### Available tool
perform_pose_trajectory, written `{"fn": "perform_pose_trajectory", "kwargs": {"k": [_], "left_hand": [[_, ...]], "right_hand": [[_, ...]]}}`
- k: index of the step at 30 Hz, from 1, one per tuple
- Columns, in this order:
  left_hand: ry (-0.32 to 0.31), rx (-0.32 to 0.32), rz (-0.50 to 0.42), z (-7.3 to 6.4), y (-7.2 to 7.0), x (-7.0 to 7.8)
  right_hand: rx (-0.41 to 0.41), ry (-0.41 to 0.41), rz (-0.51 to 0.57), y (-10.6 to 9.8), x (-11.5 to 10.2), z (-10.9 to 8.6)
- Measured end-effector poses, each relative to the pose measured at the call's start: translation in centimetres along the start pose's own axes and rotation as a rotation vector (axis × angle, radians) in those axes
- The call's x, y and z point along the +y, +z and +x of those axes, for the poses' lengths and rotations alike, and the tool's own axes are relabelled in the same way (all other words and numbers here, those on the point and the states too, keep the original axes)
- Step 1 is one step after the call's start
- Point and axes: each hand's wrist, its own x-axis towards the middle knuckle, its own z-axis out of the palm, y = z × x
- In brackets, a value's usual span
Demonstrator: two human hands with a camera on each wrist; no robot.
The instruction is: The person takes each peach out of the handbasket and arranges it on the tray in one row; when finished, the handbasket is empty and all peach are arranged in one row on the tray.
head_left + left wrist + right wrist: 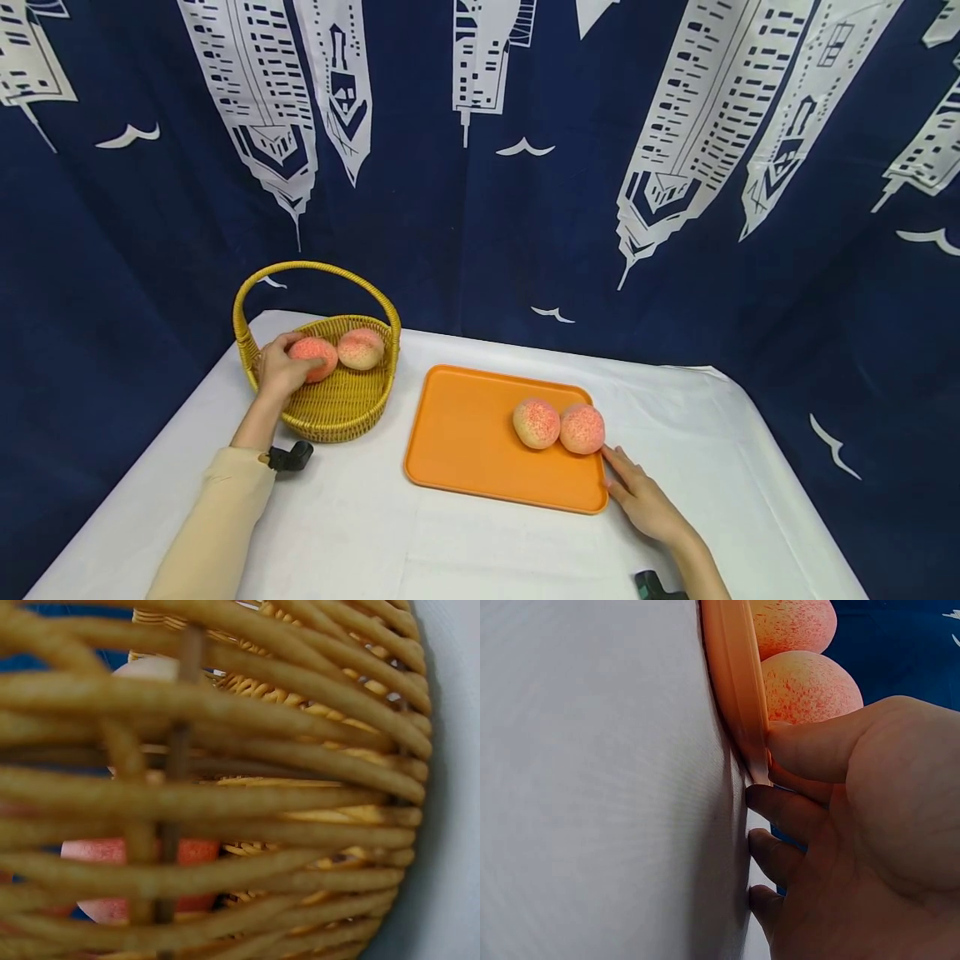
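In the head view my left hand (281, 368) reaches over the rim of a wicker basket (337, 408) and grips a reddish peach (318, 358) inside it. A second, paler peach (361, 349) lies right beside that one. The basket weave (300, 802) fills most of the left wrist view and hides the hand; red peach skin (105, 850) shows through its gaps. My right hand (647, 502) rests at the right edge of an orange tray (465, 442), fingers extended. Two peaches, one left (536, 423) and one right (582, 429), sit side by side on the tray, close to its fingertips.
The basket's tall arched handle (318, 265) rises over its opening. A white cloth (360, 517) covers the table. Behind it hangs a dark blue curtain (450, 225) with white building prints. Each wrist wears a black camera, such as the left one (292, 457).
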Motion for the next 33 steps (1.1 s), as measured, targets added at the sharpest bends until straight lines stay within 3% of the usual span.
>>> {"fn": "perform_pose_trajectory", "kwargs": {"k": [10,17,24,33], "left_hand": [[-0.001,-0.063,0.003,0.05,0.21,-0.18],[0.006,-0.041,0.022,-0.05,0.25,-0.14],[0.027,0.027,0.05,-0.33,0.12,-0.17],[0.035,0.053,0.033,-0.6,0.2,0.03]], "right_hand": [[-0.01,0.024,-0.004,0.12,-0.02,-0.02],[0.003,0.007,-0.007,0.07,0.0,0.01],[0.027,-0.024,0.011,0.19,0.21,0.16],[0.013,-0.009,0.011,0.06,0.26,0.01]]}}
